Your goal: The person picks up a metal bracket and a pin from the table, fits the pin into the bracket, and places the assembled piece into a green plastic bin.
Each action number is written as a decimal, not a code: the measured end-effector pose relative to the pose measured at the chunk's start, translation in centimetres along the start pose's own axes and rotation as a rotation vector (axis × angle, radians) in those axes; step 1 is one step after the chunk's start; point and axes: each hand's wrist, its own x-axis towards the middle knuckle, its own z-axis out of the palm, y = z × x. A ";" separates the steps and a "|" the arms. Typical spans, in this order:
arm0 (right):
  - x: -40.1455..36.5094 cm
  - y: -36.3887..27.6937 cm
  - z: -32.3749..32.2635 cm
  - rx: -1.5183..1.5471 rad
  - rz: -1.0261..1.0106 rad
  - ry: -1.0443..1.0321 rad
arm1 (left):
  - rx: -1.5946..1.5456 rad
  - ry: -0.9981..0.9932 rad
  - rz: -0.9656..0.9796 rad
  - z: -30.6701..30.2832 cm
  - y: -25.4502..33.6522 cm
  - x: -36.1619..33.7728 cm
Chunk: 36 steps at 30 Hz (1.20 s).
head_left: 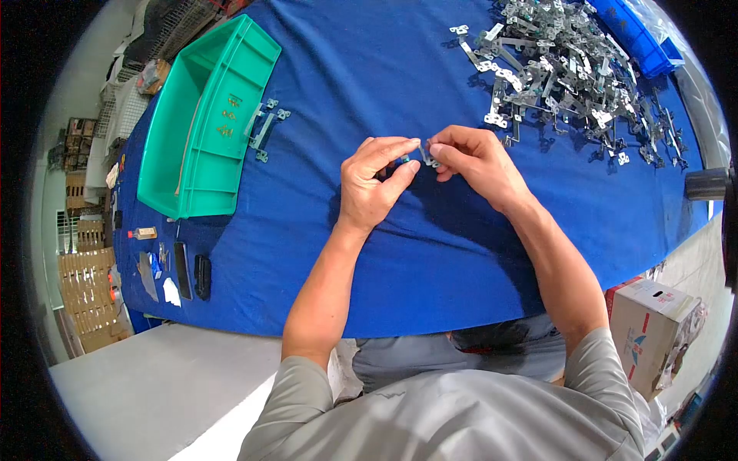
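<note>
A small silvery metal bracket [430, 160] is between my two hands, over the blue cloth, and mostly covered by fingers. My right hand [480, 163] pinches it between thumb and fingertips. My left hand [370, 183] is curled, its thumb and index fingertips close together at the bracket's left side. A small bluish-green bit shows inside the left hand's fingers; I cannot make out what it is. To the upper right lies a large heap of similar metal brackets [565, 65]. A few more brackets [265, 131] lie to the left, against the green bin.
A green plastic bin [211, 165] stands on the left of the blue cloth [346, 77]. A blue tray [642, 38] sits at the far right corner. A small bottle [143, 233] and a phone-like dark slab [182, 269] lie front left. A cardboard box [649, 307] stands at lower right.
</note>
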 end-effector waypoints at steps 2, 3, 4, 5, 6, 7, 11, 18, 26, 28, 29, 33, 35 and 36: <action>-0.1 -0.1 0.0 -0.039 0.001 0.015 | -0.022 -0.010 -0.026 0.0 0.1 0.0; -0.1 -0.2 0.0 -0.058 0.001 0.022 | -0.044 -0.020 -0.062 0.1 0.2 -0.2; 0.0 0.0 0.1 -0.008 -0.035 0.087 | -0.066 -0.031 -0.098 0.2 0.3 -0.2; 0.2 0.3 0.2 0.042 -0.073 0.150 | -0.081 -0.010 -0.127 0.3 0.1 -0.3; 0.3 0.4 0.3 0.093 -0.110 0.214 | -0.095 0.011 -0.156 0.4 -0.2 -0.2; 0.3 0.2 0.2 0.122 -0.066 0.205 | -0.108 0.032 -0.184 0.5 -0.5 -0.2; -0.3 0.0 0.6 -0.084 -0.075 0.080 | -0.313 0.160 -0.388 0.4 -1.0 -0.1; -0.1 0.5 0.6 -0.235 -0.127 0.087 | -0.310 0.150 -0.408 0.5 -0.4 0.0; -0.4 0.2 0.6 -0.351 -0.156 0.120 | -0.174 0.107 -0.119 0.0 -0.9 0.0; -0.4 -0.1 0.8 -0.209 -0.087 0.111 | -0.127 0.069 -0.121 0.0 -0.6 -0.1; -0.4 -0.2 0.8 -0.138 -0.052 0.107 | -0.104 0.049 -0.123 0.0 -0.4 -0.1; 0.0 -0.1 0.1 0.028 0.004 0.033 | -0.077 0.031 -0.133 -0.1 -0.1 -0.1; 0.1 -0.3 -0.2 0.107 0.035 0.002 | -0.059 0.016 -0.096 -0.1 -0.3 -0.1; 0.1 -0.2 -0.3 0.083 0.034 -0.008 | -0.053 0.012 -0.093 -0.1 -0.2 -0.1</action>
